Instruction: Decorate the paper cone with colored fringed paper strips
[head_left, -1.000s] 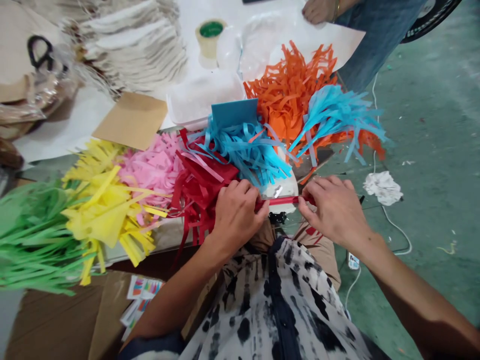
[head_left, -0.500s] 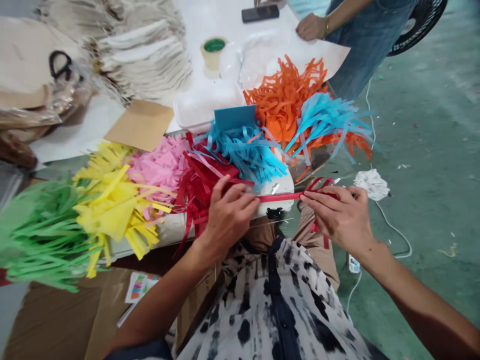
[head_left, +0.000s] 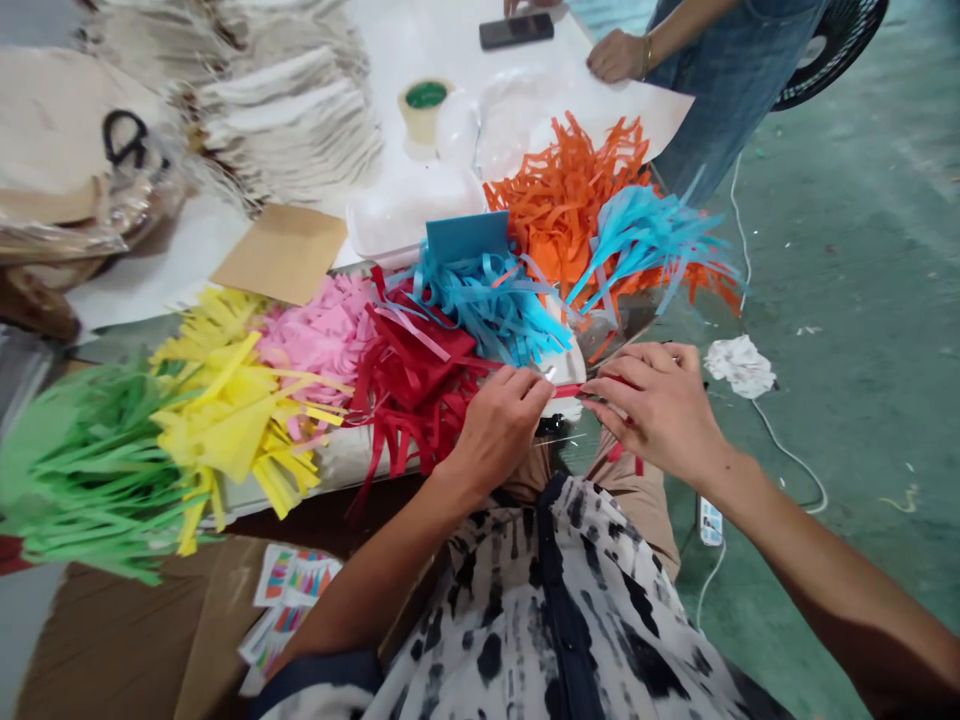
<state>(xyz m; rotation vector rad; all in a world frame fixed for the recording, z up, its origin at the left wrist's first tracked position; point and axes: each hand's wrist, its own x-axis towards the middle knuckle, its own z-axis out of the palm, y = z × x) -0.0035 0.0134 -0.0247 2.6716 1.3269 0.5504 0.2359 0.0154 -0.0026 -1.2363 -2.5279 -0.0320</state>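
Here: a red paper strip [head_left: 568, 391], held crosswise between both hands, above the person's lap. Left hand [head_left: 499, 428]: fingers [head_left: 525, 385] curled and pinched on one end of the strip, with the exact grip partly hidden. Right hand [head_left: 652, 408]: fingers [head_left: 622, 366] closed on the opposite end, grasping firmly.

Directly beside the left hand: a bundle of red paper fringe [head_left: 409, 400]. Above that bundle: blue paper fringe [head_left: 487, 305], with a blue card [head_left: 466, 237] upright at its far edge. Next to the blue fringe: orange paper fringe [head_left: 562, 210]. Toward the left, in sequence: pink paper fringe [head_left: 319, 340], yellow paper fringe [head_left: 232, 410], green paper fringe [head_left: 97, 460].

Farther out on the table: a white foam tray [head_left: 409, 205], a roll of tape [head_left: 424, 110], a cardboard square [head_left: 281, 255], and a stack of cream fringe [head_left: 285, 110]. At the far edge: a co-worker's hand [head_left: 616, 57] on a white paper sheet [head_left: 540, 60], near a black smartphone [head_left: 516, 30]. On the green floor [head_left: 862, 200], to the right: crumpled white tissue [head_left: 739, 365] and a white cable [head_left: 780, 450].
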